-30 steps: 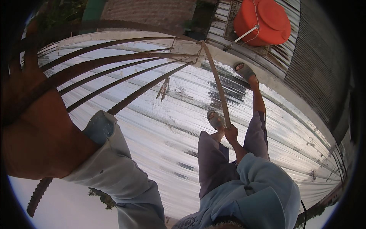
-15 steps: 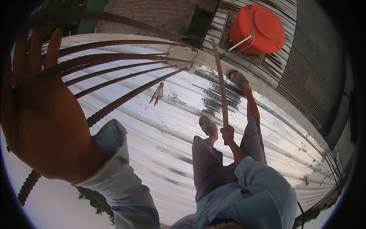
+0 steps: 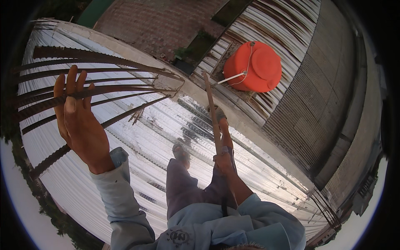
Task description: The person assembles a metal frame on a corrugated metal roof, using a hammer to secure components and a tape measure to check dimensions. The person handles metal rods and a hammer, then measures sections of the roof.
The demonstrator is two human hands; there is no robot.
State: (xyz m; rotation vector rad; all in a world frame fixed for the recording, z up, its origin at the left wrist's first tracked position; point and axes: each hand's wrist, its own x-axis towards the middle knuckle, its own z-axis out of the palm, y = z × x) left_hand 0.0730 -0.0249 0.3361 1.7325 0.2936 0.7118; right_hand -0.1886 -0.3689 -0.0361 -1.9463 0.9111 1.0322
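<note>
My left hand [image 3: 85, 131] is raised at the left with its fingers stretched upward, right by several rusty ribbed rebars [image 3: 125, 87]. One bar crosses the picture at its fingers; whether the hand touches it, I cannot tell. My right hand [image 3: 223, 161] is wrapped round the lower end of a long, narrow wooden stick [image 3: 211, 110]. From that fist the stick reaches away over my foot, up to the concrete edge.
I stand on shiny corrugated metal sheets [image 3: 137, 158], bordered by a concrete ledge [image 3: 200, 89]. Beyond it, a red water tank [image 3: 254, 68] with a white pipe stands by a lower rusty metal roof [image 3: 287, 25]. Brick paving [image 3: 154, 25] lies further down.
My left hand has drawn away from near the camera and now appears smaller, beside the rebars. The view has shifted, and my feet have moved. My right hand still grips the stick.
</note>
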